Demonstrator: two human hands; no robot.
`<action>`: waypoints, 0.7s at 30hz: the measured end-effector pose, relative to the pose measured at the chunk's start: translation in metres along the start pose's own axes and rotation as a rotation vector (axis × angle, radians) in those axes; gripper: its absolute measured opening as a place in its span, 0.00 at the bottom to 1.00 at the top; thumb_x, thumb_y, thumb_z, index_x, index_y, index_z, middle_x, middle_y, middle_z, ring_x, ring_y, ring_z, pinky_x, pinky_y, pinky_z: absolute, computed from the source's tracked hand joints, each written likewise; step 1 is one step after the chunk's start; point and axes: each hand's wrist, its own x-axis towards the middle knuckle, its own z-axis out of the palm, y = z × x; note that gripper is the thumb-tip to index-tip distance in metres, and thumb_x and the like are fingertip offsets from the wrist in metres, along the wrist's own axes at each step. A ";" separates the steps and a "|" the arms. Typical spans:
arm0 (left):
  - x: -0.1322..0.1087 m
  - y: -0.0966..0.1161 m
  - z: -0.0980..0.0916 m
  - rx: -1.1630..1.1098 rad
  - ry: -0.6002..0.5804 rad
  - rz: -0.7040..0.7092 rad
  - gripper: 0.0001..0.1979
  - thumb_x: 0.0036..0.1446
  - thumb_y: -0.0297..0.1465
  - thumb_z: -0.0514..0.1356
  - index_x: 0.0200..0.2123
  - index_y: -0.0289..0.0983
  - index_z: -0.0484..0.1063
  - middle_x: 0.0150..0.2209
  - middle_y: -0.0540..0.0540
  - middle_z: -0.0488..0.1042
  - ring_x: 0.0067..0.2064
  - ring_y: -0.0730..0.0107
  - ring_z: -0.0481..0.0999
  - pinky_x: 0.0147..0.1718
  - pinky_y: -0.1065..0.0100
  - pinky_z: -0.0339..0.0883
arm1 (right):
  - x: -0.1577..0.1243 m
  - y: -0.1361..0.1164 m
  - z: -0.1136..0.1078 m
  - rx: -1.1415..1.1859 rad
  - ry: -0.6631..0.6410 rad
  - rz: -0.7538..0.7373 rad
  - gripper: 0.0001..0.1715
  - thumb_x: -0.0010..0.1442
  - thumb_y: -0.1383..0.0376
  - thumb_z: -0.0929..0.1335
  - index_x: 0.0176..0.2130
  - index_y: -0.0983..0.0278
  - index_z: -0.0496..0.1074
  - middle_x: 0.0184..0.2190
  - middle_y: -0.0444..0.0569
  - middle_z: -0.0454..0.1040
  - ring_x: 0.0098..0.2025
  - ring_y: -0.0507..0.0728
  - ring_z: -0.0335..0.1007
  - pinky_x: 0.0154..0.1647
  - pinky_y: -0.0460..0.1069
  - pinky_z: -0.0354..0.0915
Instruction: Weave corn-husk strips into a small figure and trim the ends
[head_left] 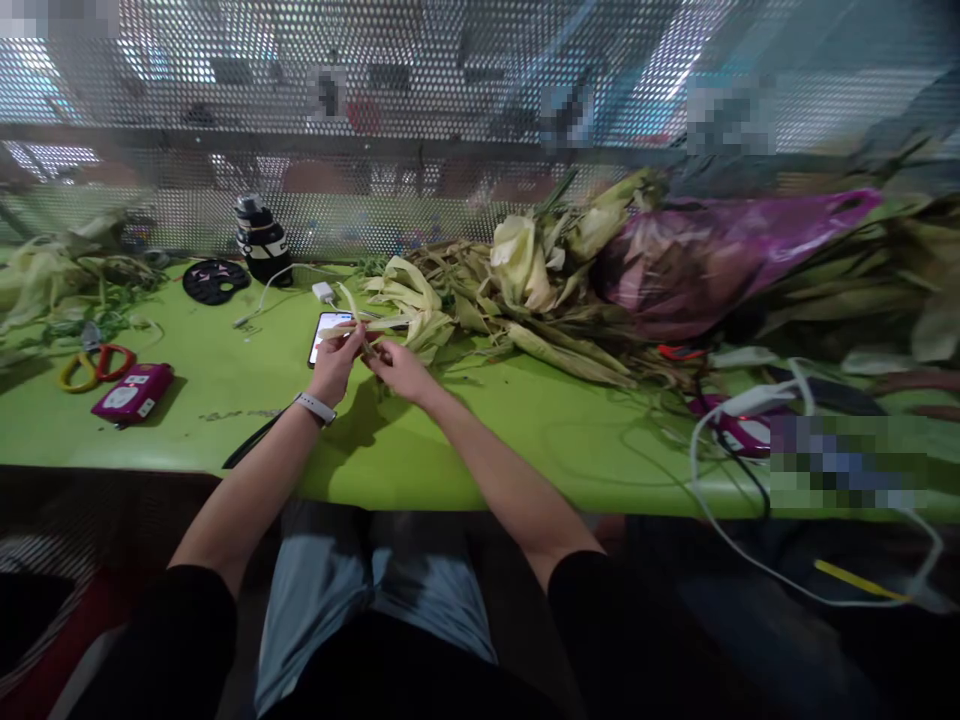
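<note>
My left hand (337,360) and my right hand (400,369) meet over the green table (465,440), both pinching a thin pale strip of corn husk (365,330) between the fingertips. The left wrist wears a white band (315,407). Just beyond the hands lies a phone (327,330) with its screen lit, and a heap of pale husk leaves (409,295).
A big pile of corn ears and husks (555,290) with a purple plastic bag (705,255) fills the right. At the left lie scissors (94,365), a pink case (133,392), a black disc (215,281) and a black bottle (259,240). White cables (739,480) hang at the right edge.
</note>
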 end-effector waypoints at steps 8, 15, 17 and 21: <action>0.005 -0.004 -0.007 0.025 0.124 -0.061 0.19 0.47 0.41 0.70 0.36 0.35 0.70 0.27 0.51 0.76 0.26 0.77 0.74 0.26 0.73 0.65 | -0.004 -0.006 -0.006 -0.323 -0.112 -0.107 0.17 0.65 0.52 0.64 0.37 0.62 0.72 0.30 0.47 0.74 0.32 0.55 0.66 0.37 0.49 0.61; 0.007 -0.004 -0.011 -0.034 0.150 -0.077 0.18 0.42 0.38 0.72 0.33 0.35 0.72 0.27 0.51 0.75 0.26 0.79 0.71 0.26 0.74 0.61 | -0.006 -0.006 -0.006 -0.469 0.032 -0.335 0.16 0.67 0.60 0.64 0.48 0.64 0.74 0.42 0.55 0.77 0.44 0.60 0.72 0.47 0.53 0.66; 0.006 -0.003 -0.011 -0.047 0.133 -0.078 0.19 0.40 0.37 0.73 0.33 0.34 0.74 0.28 0.50 0.75 0.28 0.79 0.71 0.28 0.74 0.62 | -0.008 -0.008 -0.008 -0.495 0.045 -0.401 0.16 0.67 0.60 0.64 0.48 0.64 0.74 0.42 0.54 0.78 0.44 0.59 0.72 0.47 0.53 0.66; 0.004 -0.003 -0.009 -0.001 0.027 -0.093 0.18 0.38 0.34 0.73 0.34 0.34 0.76 0.29 0.49 0.76 0.29 0.77 0.72 0.32 0.72 0.64 | -0.008 -0.011 -0.013 -0.594 0.146 -0.440 0.17 0.68 0.59 0.62 0.46 0.64 0.75 0.41 0.53 0.79 0.44 0.59 0.72 0.45 0.52 0.66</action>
